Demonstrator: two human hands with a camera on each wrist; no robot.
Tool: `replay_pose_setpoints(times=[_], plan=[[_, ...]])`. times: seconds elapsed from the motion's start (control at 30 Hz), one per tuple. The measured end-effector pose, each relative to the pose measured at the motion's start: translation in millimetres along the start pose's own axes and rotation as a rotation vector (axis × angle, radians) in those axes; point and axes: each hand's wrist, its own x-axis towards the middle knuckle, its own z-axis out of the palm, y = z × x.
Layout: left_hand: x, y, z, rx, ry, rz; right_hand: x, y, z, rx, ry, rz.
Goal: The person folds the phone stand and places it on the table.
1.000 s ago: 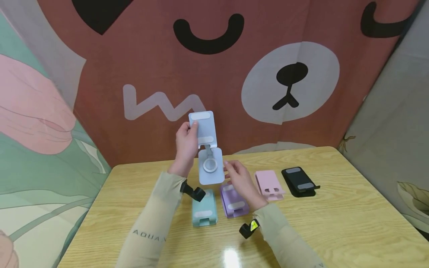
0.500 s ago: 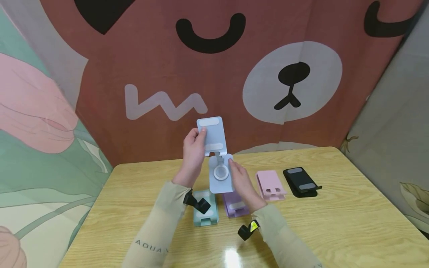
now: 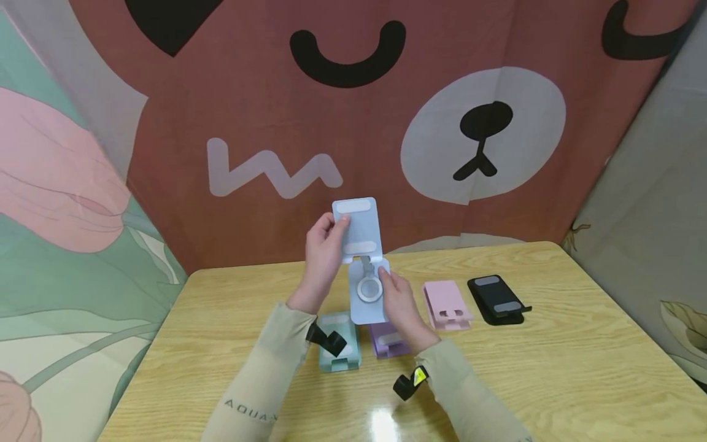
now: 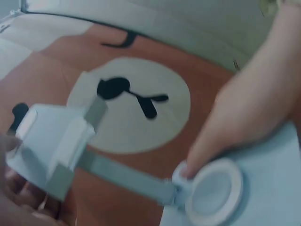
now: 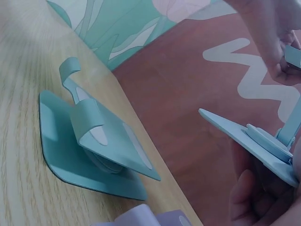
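Observation:
A light blue folding phone stand (image 3: 361,228) is held unfolded in the air above the table. My left hand (image 3: 324,252) grips the left edge of its upper plate, thumb on the front. With my right hand (image 3: 402,301) I hold the right edge of the base plate (image 3: 359,311), thumb near the round hinge ring (image 3: 369,288). In the left wrist view the grey-blue arm (image 4: 127,176) joins the two plates. Below the hands lie a folded teal stand (image 3: 339,359) and a purple stand (image 3: 389,344), which the right hand and base partly hide.
To the right on the wooden table (image 3: 552,368) lie a folded pink stand (image 3: 444,301) and a folded black stand (image 3: 497,298). A cloth with a printed bear (image 3: 265,233) hangs behind the table's back edge. Black wrist cameras are strapped to both sleeves.
Both hands now hold the blue stand; the right hand has taken hold of its base plate. The stand has moved right and slightly down with the left hand.

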Motion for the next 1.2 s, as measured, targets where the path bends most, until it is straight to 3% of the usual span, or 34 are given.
replay_pose_setpoints(times=[0.1,0.23,0.47,0.7,0.83,1.03,1.2], plan=[[2.9,-3.6,-2.7,-0.001,-0.025,0.044,-0.5,2,-1,0.005,0.001,0.002],[7.7,-3.2,-4.2,0.024,-0.04,0.056,-2.4,1,-2,0.007,-0.007,0.012],[14.0,-3.5,-3.6,0.089,0.024,0.062,-8.2,1,1,-0.002,-0.05,0.05],[12.0,-4.3,-2.7,0.164,0.035,0.122,-11.1,1,2,-0.004,-0.067,0.063],[9.5,-6.5,-2.6,0.176,0.073,0.132,-11.9,2,3,0.008,-0.087,0.066],[4.7,-10.4,1.5,0.171,0.132,0.224,-13.6,1,4,0.045,-0.124,0.085],[2.7,-11.1,3.7,0.205,0.149,0.262,-15.0,3,6,0.106,-0.134,0.077]])
